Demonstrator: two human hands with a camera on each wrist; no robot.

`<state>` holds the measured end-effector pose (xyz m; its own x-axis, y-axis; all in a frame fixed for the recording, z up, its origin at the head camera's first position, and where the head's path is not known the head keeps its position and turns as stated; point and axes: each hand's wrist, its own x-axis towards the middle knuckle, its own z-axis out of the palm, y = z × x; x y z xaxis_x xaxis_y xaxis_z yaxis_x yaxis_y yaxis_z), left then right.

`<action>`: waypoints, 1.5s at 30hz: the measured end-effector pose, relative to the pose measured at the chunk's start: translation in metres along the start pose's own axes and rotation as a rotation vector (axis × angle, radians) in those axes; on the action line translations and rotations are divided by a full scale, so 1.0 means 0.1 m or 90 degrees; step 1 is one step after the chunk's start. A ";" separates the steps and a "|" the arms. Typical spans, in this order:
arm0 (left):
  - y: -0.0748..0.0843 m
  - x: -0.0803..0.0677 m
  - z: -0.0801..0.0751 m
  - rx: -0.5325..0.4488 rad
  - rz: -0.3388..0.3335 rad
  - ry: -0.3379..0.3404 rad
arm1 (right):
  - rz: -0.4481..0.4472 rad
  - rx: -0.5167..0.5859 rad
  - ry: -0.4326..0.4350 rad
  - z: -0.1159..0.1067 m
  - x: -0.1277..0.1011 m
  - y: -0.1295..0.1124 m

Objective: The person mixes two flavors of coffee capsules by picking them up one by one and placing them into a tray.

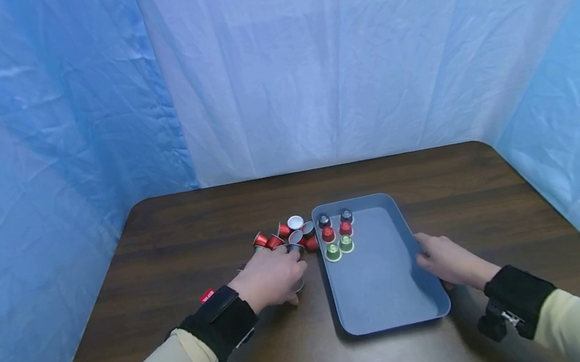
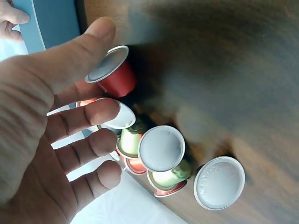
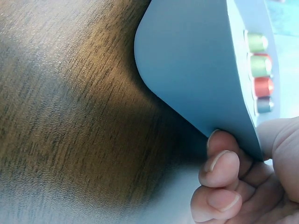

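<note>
My left hand reaches over a loose pile of coffee capsules left of the tray. In the left wrist view its fingers are spread and slightly bent, with a red capsule lying between thumb and index finger. Around it are white-lidded capsules and a green capsule. My right hand grips the right edge of a blue-grey tray, thumb over the rim and fingers curled beneath. Inside, at the tray's left, capsules stand lid down in two columns: dark, red and green.
The dark wooden table has rounded far corners. Blue and white sheets hang behind and at both sides of it. A small red item shows beside my left wrist.
</note>
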<state>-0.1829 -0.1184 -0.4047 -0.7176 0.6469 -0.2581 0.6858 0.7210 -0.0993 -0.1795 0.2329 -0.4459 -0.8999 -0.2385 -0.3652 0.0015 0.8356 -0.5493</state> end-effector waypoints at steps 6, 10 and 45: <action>0.02 0.01 0.05 0.011 0.008 0.023 | 0.002 0.000 0.001 -0.03 0.01 -0.01; 0.02 0.02 0.06 0.019 0.006 0.023 | 0.006 -0.003 0.001 -0.03 0.01 -0.02; 0.02 -0.03 0.28 -0.149 -0.048 -0.003 | 0.010 -0.009 0.001 0.01 -0.01 -0.02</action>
<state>-0.1755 -0.1256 -0.4309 -0.7646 0.5884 -0.2630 0.5831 0.8054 0.1068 -0.1781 0.2309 -0.4445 -0.9008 -0.2241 -0.3719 0.0098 0.8458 -0.5334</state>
